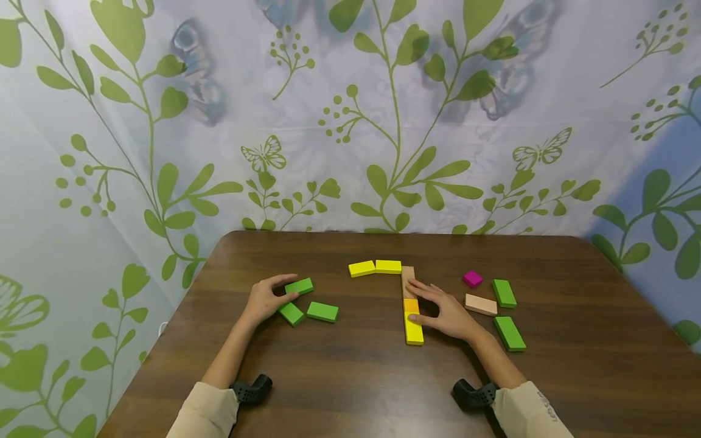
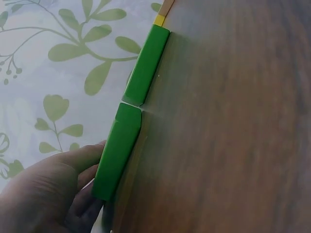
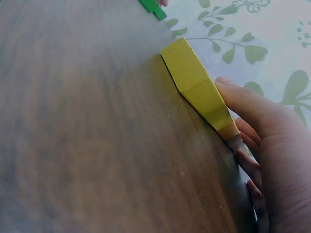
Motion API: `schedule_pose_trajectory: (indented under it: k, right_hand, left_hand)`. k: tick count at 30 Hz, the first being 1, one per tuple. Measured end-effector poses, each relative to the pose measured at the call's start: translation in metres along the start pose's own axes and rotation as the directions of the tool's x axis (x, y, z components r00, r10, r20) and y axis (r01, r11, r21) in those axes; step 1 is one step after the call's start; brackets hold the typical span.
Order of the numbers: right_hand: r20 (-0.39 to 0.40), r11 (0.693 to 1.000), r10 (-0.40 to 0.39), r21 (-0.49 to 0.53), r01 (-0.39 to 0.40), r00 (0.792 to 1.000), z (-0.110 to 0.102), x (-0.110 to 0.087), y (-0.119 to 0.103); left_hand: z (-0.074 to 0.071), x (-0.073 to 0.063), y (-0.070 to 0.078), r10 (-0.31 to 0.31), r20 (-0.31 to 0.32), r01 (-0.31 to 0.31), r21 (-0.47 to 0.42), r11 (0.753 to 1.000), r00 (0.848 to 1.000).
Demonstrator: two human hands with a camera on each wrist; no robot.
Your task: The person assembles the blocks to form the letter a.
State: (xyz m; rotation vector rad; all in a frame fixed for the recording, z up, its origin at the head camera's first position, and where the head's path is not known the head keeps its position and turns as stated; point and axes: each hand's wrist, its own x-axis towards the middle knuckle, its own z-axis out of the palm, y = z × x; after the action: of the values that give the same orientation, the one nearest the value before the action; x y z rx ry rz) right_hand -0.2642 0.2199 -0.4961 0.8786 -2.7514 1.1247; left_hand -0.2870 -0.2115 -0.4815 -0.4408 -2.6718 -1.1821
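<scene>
My left hand (image 1: 266,298) pinches a green block (image 1: 299,286) between thumb and fingers, at its back and front sides. A second green block (image 1: 291,314) lies just in front of it, and a third green block (image 1: 323,312) to the right. In the left wrist view, that hand (image 2: 43,189) is beside a green block (image 2: 116,150). My right hand (image 1: 449,313) rests fingertips on a plain wooden block (image 1: 408,275). Its thumb touches a yellow block (image 1: 414,334) in the same row. Between these two sits an orange block (image 1: 410,305).
Two yellow blocks (image 1: 388,267) extend leftward from the wooden block's far end. Right of the right hand lie a magenta block (image 1: 473,279), another plain wooden block (image 1: 481,304) and two green blocks (image 1: 509,334). Behind the brown table (image 1: 350,389) hangs a leaf-patterned cloth (image 1: 328,152).
</scene>
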Motion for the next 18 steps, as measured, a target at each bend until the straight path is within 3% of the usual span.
schedule_pose_trajectory:
  k: [12,18]
  right_hand:
    - [-0.003,1.000,0.010,0.002,-0.010,1.000,0.000,-0.001,-0.001]
    - [-0.012,1.000,-0.003,0.016,0.003,1.000,0.000,-0.001,-0.002]
  left_hand:
    - [0.000,-0.001,0.007,-0.045,0.031,0.043,0.043,0.998,0.999]
    - [0.000,-0.001,0.017,-0.010,0.047,0.006,0.079,0.997,0.999]
